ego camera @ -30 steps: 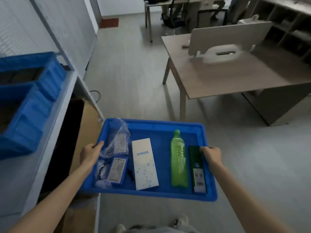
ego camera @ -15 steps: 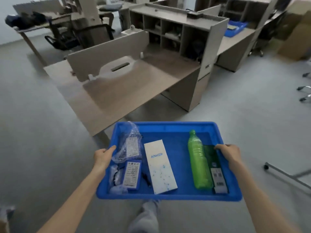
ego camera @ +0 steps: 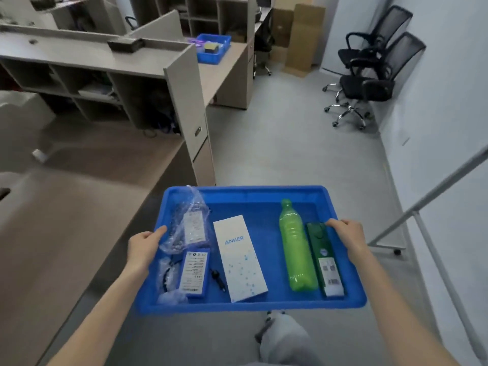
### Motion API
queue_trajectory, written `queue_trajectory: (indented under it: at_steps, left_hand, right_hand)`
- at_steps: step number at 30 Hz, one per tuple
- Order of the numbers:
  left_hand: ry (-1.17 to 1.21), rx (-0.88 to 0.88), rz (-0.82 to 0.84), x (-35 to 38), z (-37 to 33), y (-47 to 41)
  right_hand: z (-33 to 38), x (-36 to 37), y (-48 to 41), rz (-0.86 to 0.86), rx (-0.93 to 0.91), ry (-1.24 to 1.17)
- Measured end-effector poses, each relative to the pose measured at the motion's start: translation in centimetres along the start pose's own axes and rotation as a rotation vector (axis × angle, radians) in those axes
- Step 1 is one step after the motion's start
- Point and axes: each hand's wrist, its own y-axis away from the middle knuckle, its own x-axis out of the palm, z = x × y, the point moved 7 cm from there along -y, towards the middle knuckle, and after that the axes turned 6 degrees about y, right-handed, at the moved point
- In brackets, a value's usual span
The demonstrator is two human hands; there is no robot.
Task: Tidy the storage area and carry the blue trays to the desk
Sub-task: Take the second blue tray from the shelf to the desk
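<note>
**A:** Item one?

**B:** Blue tray [ego camera: 248, 195], carried level in the air, with a counter [ego camera: 52, 220] just beside it at 9 o'clock.

**A:** Hands?

**B:** The left hand [ego camera: 144, 247] grips the rim at 9 o'clock, thumb over the edge. The right hand [ego camera: 348, 237] grips the rim at 3 o'clock, fingers curled over it.

**A:** Contents, 9 to 3?

**B:** Clear plastic bag [ego camera: 188, 223] with a labelled part inside. Small blue box [ego camera: 195, 270] at its 6 o'clock. White box [ego camera: 239, 260], flat, lettered ANKER, centre. Green bottle [ego camera: 297, 249], lying down, cap toward 12. Dark green box [ego camera: 324, 260], just beside the bottle, its far end near the right fingers.

**A:** Elsewhere?

**B:** Second blue tray [ego camera: 212, 47] on a far counter [ego camera: 227, 72] at 12 o'clock, its contents too blurred to name. Two black chairs [ego camera: 369, 85] at 2 o'clock, by the wall. Cardboard boxes [ego camera: 303, 35] at 1 o'clock.
</note>
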Motion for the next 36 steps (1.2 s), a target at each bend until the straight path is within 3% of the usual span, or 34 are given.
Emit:
queue_trajectory:
  at_steps: [8, 19, 26, 36]
  left_hand:
    - [0.000, 0.042, 0.006, 19.9, -14.1, -15.2]
    - [-0.004, 0.003, -0.063, 39.9, -30.1, -35.3]
    - [0.043, -0.067, -0.111, 49.1, -37.5, -52.1]
    - [0.153, -0.170, -0.429, 52.4, -45.9, -70.2]
  right_hand:
    - [9.7, -1.1, -26.3, -0.018, -0.017, -0.040]
    - [26.4, 0.3, -55.8, 0.003, 0.011, 0.019]
    - [40.5, 7.0, -75.6, 0.024, -0.058, 0.127]
    - [61.3, 25.2, -99.4, 0.288, -0.215, 0.269]
